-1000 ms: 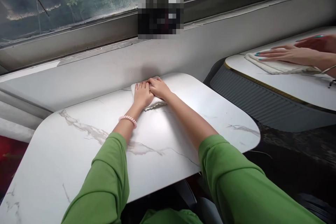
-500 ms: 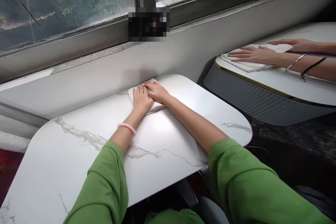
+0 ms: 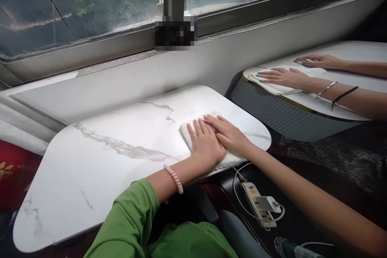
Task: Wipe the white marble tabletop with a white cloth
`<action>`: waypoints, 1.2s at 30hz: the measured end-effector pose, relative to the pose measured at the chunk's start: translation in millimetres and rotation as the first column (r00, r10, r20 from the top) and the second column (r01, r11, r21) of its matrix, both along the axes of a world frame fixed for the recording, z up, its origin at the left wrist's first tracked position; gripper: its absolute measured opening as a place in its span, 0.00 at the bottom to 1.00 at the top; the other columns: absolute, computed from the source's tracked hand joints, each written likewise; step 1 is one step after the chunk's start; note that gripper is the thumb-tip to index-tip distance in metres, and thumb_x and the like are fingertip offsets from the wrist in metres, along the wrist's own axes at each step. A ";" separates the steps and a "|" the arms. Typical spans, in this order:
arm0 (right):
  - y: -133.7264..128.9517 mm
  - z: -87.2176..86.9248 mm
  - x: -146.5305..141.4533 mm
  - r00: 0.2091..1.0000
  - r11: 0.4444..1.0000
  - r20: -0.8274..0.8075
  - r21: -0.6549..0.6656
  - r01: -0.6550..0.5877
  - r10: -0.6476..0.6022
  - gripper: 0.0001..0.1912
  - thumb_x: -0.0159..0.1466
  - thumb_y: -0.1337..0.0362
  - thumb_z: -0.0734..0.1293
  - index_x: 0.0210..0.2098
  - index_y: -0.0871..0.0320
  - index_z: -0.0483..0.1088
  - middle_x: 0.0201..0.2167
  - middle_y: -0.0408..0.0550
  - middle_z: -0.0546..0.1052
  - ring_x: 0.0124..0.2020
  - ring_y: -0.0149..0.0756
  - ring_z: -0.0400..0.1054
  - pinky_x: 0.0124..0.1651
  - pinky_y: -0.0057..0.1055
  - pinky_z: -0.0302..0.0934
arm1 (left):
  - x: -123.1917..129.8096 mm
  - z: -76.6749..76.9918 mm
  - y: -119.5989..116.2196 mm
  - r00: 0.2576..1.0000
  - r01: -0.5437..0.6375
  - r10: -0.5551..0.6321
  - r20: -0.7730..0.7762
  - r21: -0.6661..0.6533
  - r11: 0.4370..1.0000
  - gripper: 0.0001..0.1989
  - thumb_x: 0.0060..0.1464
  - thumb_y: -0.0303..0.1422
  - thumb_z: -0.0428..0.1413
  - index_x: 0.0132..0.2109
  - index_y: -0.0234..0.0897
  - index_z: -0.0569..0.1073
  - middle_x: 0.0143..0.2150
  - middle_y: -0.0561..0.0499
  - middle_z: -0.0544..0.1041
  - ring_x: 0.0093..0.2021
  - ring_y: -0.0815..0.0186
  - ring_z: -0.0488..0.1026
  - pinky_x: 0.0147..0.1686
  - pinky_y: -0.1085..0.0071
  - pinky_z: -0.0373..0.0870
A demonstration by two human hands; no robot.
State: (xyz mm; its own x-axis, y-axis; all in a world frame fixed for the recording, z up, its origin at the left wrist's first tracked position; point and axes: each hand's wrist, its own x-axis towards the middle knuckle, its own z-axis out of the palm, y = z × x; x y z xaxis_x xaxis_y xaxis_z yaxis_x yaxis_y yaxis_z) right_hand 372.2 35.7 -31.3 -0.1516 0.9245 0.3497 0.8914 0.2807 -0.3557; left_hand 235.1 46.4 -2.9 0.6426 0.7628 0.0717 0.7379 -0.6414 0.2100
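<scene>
A folded white cloth (image 3: 186, 132) lies flat on a white marble-patterned table (image 3: 75, 173), toward the table's right front edge. My left hand (image 3: 207, 143) presses on the cloth with its fingers stretched out; a pink coiled band circles that wrist. Beside it, my right hand (image 3: 228, 133) also lies flat on the cloth, its fingers extended and touching or overlapping the left fingers. Part of the cloth is hidden beneath both palms.
At the right, another person's hands (image 3: 281, 78) rest at a second white table (image 3: 338, 107), one on a white cloth (image 3: 266, 85). Below my table's front edge lies a power strip (image 3: 256, 205) with a plugged-in charger and cable. A wall and windows (image 3: 115, 0) stand behind.
Both my hands and the cloth have moved from the table's back edge toward its right front edge. The other person's far hand has come off their cloth. My view has shifted slightly.
</scene>
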 end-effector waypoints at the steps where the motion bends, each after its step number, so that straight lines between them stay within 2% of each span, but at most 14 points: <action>1: -7.5 -0.5 1.8 1.000 1.000 0.012 -0.003 0.007 -0.007 0.33 0.58 0.69 0.53 0.63 0.53 0.58 0.62 0.49 0.66 0.65 0.43 0.55 0.65 0.55 0.50 | 1.0 0.1 -6.2 1.000 0.018 -0.018 -0.002 -0.005 1.000 0.32 0.62 0.36 0.40 0.67 0.17 0.50 0.69 0.31 0.49 0.70 0.45 0.41 0.67 0.47 0.35; 6: -17.2 -1.2 4.6 0.999 0.999 -0.015 -0.017 0.038 -0.038 0.31 0.57 0.69 0.53 0.60 0.53 0.59 0.60 0.49 0.68 0.63 0.43 0.57 0.65 0.54 0.49 | 2.4 -1.2 -14.2 0.999 0.038 -0.038 0.018 -0.011 0.999 0.32 0.62 0.35 0.39 0.67 0.17 0.50 0.69 0.32 0.49 0.70 0.45 0.41 0.67 0.46 0.34; 12: 2.5 -2.5 5.6 0.997 0.998 -0.052 -0.021 0.054 -0.055 0.31 0.55 0.70 0.54 0.58 0.52 0.61 0.58 0.50 0.70 0.62 0.46 0.59 0.64 0.55 0.49 | 3.5 -4.8 4.0 0.999 0.049 -0.048 0.011 -0.012 0.999 0.32 0.62 0.36 0.39 0.67 0.19 0.50 0.70 0.34 0.50 0.70 0.48 0.42 0.67 0.48 0.34; 16: 39.9 -3.0 8.7 0.997 0.999 -0.064 -0.002 0.052 -0.052 0.31 0.54 0.69 0.54 0.57 0.52 0.63 0.57 0.50 0.71 0.60 0.48 0.61 0.62 0.57 0.50 | 9.4 -7.4 39.0 0.999 0.034 -0.034 0.014 0.016 0.999 0.32 0.61 0.36 0.39 0.67 0.20 0.50 0.69 0.36 0.51 0.70 0.50 0.44 0.67 0.49 0.35; 24: 168.3 3.0 7.8 0.998 0.998 -0.015 0.013 0.066 -0.066 0.25 0.54 0.69 0.54 0.50 0.60 0.67 0.51 0.57 0.75 0.53 0.48 0.66 0.59 0.48 0.53 | 20.4 -8.7 157.3 0.998 -0.056 0.055 0.013 0.054 0.997 0.29 0.61 0.33 0.38 0.66 0.24 0.54 0.69 0.39 0.54 0.69 0.55 0.48 0.67 0.53 0.36; 28: 217.3 6.7 9.7 0.997 0.997 -0.011 0.001 0.073 -0.073 0.24 0.54 0.70 0.54 0.48 0.63 0.69 0.50 0.58 0.76 0.50 0.47 0.67 0.57 0.44 0.56 | 26.1 -11.1 201.4 0.993 -0.108 0.103 0.052 0.112 0.988 0.27 0.61 0.32 0.38 0.64 0.26 0.58 0.67 0.40 0.59 0.67 0.56 0.51 0.67 0.54 0.38; 32: 235.4 8.2 15.1 0.997 0.998 -0.033 0.003 0.067 -0.067 0.25 0.54 0.71 0.55 0.49 0.62 0.69 0.50 0.54 0.76 0.49 0.46 0.67 0.56 0.42 0.57 | 32.6 -13.1 218.2 0.988 -0.143 0.133 0.075 0.156 0.977 0.25 0.62 0.32 0.38 0.63 0.26 0.61 0.65 0.39 0.62 0.65 0.55 0.55 0.67 0.54 0.40; 36: 224.6 8.9 17.1 0.998 0.999 -0.035 0.006 0.053 -0.053 0.26 0.55 0.70 0.55 0.52 0.62 0.68 0.53 0.53 0.74 0.52 0.46 0.66 0.59 0.43 0.55 | 33.0 -12.2 213.3 0.993 -0.114 0.112 0.021 0.144 0.983 0.27 0.63 0.32 0.36 0.65 0.24 0.57 0.67 0.38 0.58 0.67 0.54 0.51 0.67 0.52 0.39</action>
State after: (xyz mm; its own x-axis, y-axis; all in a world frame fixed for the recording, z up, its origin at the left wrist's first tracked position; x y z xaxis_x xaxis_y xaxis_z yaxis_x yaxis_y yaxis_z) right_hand 389.3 260.3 -22.4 -0.0899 0.9286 0.3600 0.8922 0.2357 -0.3853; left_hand 268.1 259.7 -15.0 0.5513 0.8114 0.1941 0.8053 -0.5784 0.1306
